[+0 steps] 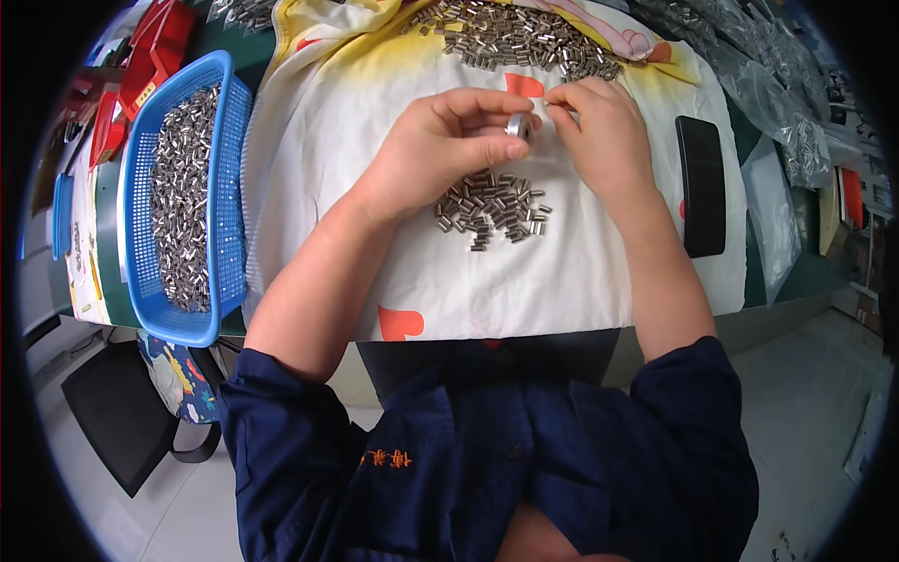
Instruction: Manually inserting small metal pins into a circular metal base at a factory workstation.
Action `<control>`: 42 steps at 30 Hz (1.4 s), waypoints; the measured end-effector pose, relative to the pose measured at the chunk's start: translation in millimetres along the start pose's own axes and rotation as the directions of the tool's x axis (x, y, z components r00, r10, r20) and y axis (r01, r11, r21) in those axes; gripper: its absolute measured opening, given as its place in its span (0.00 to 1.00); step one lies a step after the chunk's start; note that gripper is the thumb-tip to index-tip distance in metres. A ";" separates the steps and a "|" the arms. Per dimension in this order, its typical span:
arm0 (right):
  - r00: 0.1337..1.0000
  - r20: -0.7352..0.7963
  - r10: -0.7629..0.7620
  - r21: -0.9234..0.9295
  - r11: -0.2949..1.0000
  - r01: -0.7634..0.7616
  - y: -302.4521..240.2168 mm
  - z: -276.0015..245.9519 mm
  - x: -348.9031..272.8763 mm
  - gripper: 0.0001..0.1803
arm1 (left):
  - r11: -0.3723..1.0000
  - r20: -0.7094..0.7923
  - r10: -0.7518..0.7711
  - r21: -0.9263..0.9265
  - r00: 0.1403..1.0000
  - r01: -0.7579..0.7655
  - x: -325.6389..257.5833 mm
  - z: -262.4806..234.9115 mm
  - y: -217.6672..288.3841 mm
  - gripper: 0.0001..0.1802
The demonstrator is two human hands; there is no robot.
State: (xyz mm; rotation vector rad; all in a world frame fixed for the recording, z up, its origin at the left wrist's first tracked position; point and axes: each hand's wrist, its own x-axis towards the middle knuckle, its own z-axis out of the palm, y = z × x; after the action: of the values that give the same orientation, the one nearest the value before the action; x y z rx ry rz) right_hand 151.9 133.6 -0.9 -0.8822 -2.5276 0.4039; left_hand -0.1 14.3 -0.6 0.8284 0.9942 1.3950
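My left hand pinches a thick silver metal ring between thumb and fingers, above the middle of the cloth. Facing it, my right hand has its thumb and fingertips pressed together close to the ring. Whatever sits in that pinch is too small to make out. Below both hands lies a small loose pile of short metal cylinders. A far larger heap of similar cylinders spreads across the cloth's far side.
A white and yellow cloth covers the green table. At left stands a blue basket full of small metal cylinders, with red bins beyond. A black phone lies at right, near clear plastic bags. A black chair stands lower left.
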 end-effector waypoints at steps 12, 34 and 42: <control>0.998 0.054 -0.010 0.682 0.731 -0.030 -18.0 -10.8 -7.4 0.05 | 0.999 -0.075 0.050 -0.009 0.996 -0.051 2.6 -1.3 -1.2 0.19; 0.992 0.124 -0.015 0.645 0.761 -0.069 -20.4 -18.1 -7.0 0.06 | 0.989 -0.085 -0.015 0.143 0.996 0.027 1.0 3.3 3.7 0.19; 0.989 0.077 0.123 0.345 0.928 -0.142 13.2 -14.9 27.3 0.07 | 0.946 0.093 -0.113 0.314 0.989 0.078 -6.6 7.9 3.9 0.19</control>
State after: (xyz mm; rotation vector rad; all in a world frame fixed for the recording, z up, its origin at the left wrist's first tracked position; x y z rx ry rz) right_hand 146.7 163.1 14.9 -0.9106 -2.3432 0.9003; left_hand 6.1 8.6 6.5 1.0620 1.1692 1.1126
